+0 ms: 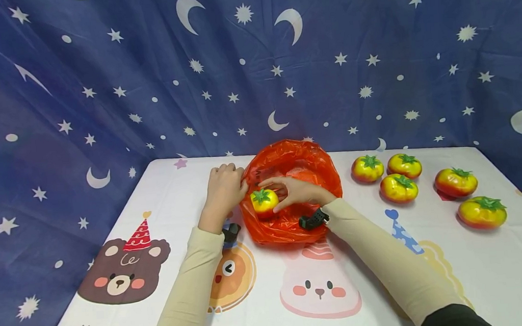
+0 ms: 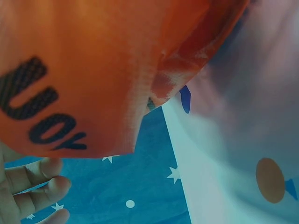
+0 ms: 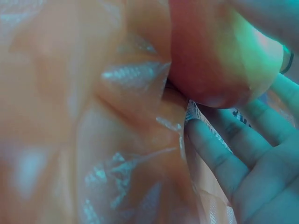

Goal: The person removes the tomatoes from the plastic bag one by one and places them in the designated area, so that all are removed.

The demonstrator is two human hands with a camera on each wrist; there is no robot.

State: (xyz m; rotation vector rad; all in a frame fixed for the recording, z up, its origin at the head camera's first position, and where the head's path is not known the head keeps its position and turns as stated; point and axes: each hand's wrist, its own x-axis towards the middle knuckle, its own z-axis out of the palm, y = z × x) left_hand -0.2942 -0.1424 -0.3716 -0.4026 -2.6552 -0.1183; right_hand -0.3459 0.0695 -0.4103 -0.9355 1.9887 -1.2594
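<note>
A red plastic bag (image 1: 288,153) stands with its mouth wide on the table. My left hand (image 1: 227,185) grips the bag's left rim with curled fingers; in the left wrist view its fingertips (image 2: 58,186) show below the bag wall (image 2: 93,51), which bears dark letters. Inside the mouth, my right hand (image 1: 297,191) holds a yellow-red toy tomato (image 1: 264,201) with a green leafy top. Seen from the right wrist, the tomato (image 3: 219,56) lies between the thumb and the spread fingers, close to the bag's shiny film (image 3: 126,140).
To the right, several more toy tomatoes (image 1: 398,188) lie on the table, two of them (image 1: 482,212) farther right. The white tablecloth (image 1: 178,287) carries printed animal faces. A blue curtain (image 1: 233,42) with moons and stars hangs behind the table.
</note>
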